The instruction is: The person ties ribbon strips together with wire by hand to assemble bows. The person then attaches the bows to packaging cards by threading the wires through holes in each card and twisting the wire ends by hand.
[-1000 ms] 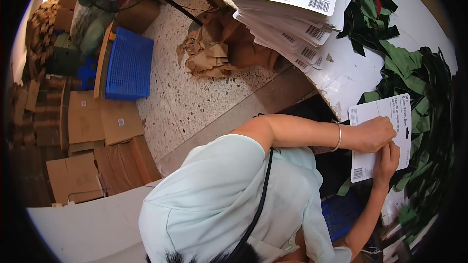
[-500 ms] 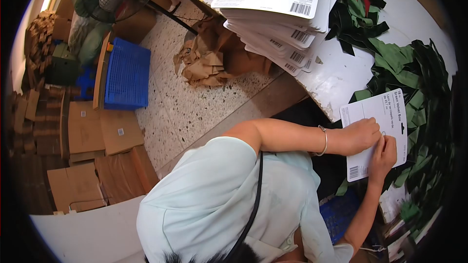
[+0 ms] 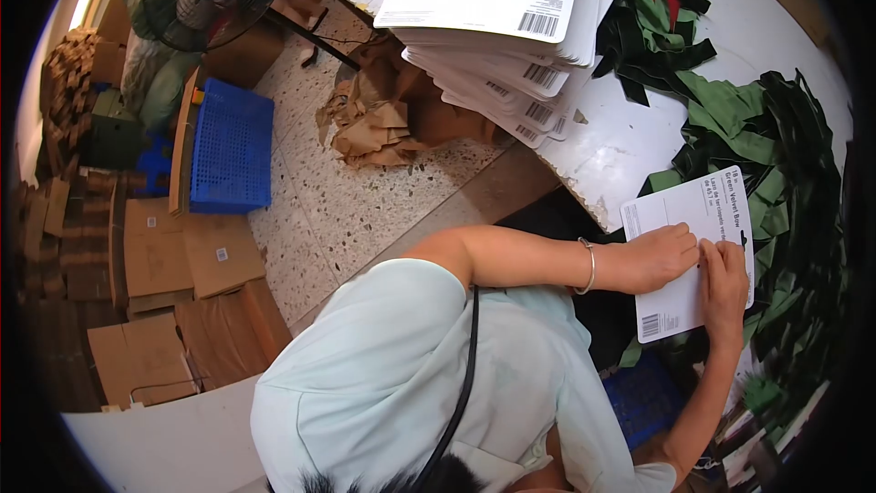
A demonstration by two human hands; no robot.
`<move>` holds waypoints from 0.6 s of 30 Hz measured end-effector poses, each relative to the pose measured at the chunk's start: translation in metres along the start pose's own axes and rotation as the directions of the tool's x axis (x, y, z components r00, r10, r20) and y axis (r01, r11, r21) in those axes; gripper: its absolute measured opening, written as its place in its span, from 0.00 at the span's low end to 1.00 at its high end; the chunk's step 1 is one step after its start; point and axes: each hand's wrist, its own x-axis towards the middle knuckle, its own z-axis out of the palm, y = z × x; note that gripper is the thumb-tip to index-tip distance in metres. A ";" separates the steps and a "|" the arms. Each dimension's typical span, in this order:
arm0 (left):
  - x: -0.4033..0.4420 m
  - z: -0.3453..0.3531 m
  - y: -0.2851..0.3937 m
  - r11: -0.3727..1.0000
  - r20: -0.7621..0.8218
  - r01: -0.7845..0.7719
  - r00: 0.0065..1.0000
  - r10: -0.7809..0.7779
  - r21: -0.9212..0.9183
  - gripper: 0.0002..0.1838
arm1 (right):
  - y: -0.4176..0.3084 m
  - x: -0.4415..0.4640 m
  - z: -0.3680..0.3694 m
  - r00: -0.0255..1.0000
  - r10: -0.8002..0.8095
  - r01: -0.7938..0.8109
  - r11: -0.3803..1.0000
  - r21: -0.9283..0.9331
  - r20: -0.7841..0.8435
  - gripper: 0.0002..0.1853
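Leans in over white worktop (image 3: 625, 160), wearing pale shirt (image 3: 383, 374). Has green velvet pieces (image 3: 794, 210) heaped along far side, just beyond the hands, and stack of white cards (image 3: 484, 5) farther along to the left, well apart from both hands. Stretches left arm (image 3: 520, 256) nearly straight out from shoulder, forearm roughly level, wrist flat. Brings right arm (image 3: 705, 404) up from the other side, bent at elbow, forearm angled in toward left hand (image 3: 660, 260). Keeps single white card (image 3: 680, 205), printed "Green Velvet Bow", directly under both hands, tilted, overlapping near side of green heap at worktop edge. Curls left hand palm-down over card's middle, fingers bent inward. Sets right hand (image 3: 727, 288) over card's right-hand part, fingers less bent and aimed away from body, tips just beside left fingertips. Cannot tell whether either hand pinches something small between the fingertips; too tightly bunched to see. Wears bracelet (image 3: 591, 265) on left wrist, just short of card. Leaves barcode (image 3: 650, 325) uncovered at card's lower corner, below left hand.
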 end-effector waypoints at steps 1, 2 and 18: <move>0.000 0.001 0.000 1.000 0.016 0.009 1.000 -0.009 0.008 0.07 | 0.001 0.001 -0.003 1.000 -0.016 0.016 1.000 -0.010 -0.008 0.19; 0.000 0.001 0.000 1.000 0.013 0.008 1.000 -0.008 0.002 0.07 | 0.000 0.003 -0.008 1.000 -0.013 0.013 1.000 -0.014 -0.004 0.19; 0.001 0.000 -0.001 0.996 -0.023 0.045 0.999 -0.047 -0.076 0.06 | -0.003 -0.020 0.003 0.989 0.141 -0.139 0.990 -0.030 0.037 0.09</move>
